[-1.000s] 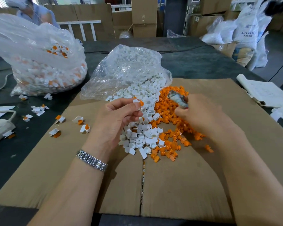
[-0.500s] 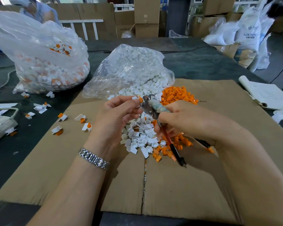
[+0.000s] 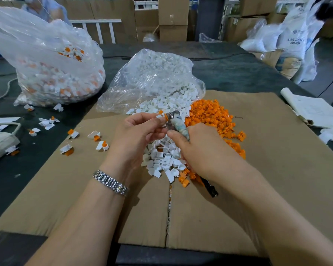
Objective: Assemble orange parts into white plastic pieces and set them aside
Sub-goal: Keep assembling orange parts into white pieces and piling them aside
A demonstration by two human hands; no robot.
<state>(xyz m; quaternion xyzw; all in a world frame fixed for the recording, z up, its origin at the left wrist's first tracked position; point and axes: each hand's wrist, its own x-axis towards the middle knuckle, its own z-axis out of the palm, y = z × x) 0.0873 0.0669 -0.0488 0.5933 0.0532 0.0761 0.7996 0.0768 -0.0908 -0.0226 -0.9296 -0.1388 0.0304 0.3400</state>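
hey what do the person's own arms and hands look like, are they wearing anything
Both forearms are bare, with no sleeves or gloves in view. The left hand has a silver metal link watch band round its wrist, shiny and made of small segmented rows. The right hand and its wrist show no jewellery or covering. No rings can be made out on either hand.

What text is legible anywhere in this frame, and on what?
"ADS RESI…" on the white sack at far right, cut off; the smaller line under it is blurred.
Small upside-down print on the cardboard sheet: too small to read.
Handwriting on the open notebook: too faint to read.
Marks on the stacked cartons: blurred.
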